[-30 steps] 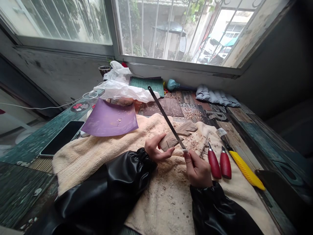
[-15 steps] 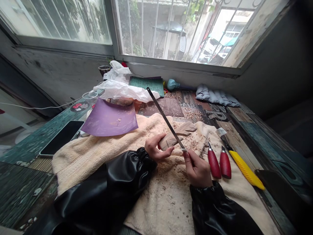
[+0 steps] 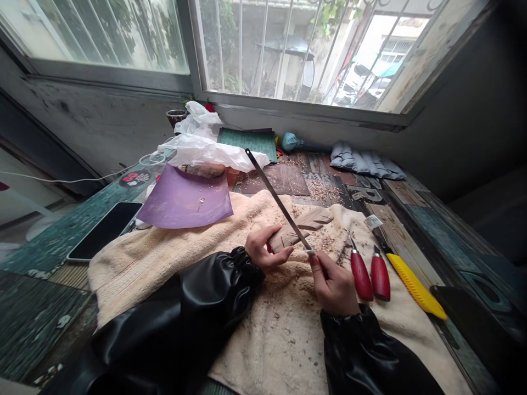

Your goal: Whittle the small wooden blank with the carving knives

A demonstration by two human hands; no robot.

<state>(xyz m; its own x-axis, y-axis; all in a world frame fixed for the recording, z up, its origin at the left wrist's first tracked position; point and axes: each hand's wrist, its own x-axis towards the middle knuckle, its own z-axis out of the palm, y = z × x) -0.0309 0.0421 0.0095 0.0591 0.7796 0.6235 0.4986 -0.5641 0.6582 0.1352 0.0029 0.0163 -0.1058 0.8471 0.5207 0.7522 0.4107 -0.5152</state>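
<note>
My left hand [image 3: 267,248] grips the near left end of a carved piece of wood [image 3: 284,237], thumb along its lower edge. The wood has slanted notches at its far right end and thin dark lines on its face. In my right hand [image 3: 334,282] is a thin dark hacksaw blade [image 3: 274,193], held at its lower end, where something whitish shows by the fingers. The blade slants up and to the left, across the wood, and a hole shows at its far tip. Whether its edge sits inside a cut I cannot tell. Beneath both hands lies a beige towel [image 3: 263,345] strewn with shavings.
Right of my right hand lie two red-handled carving knives [image 3: 361,276] and a yellow-handled tool [image 3: 415,285]. Purple sandpaper [image 3: 187,200], a phone [image 3: 105,230] and a white plastic bag [image 3: 214,151] are at the left. Green sandpaper [image 3: 249,144] lies toward the window.
Very little differs. The hacksaw blade's far tip has shifted slightly left and down, and the wood appears a touch lower. Both hands keep their grips.
</note>
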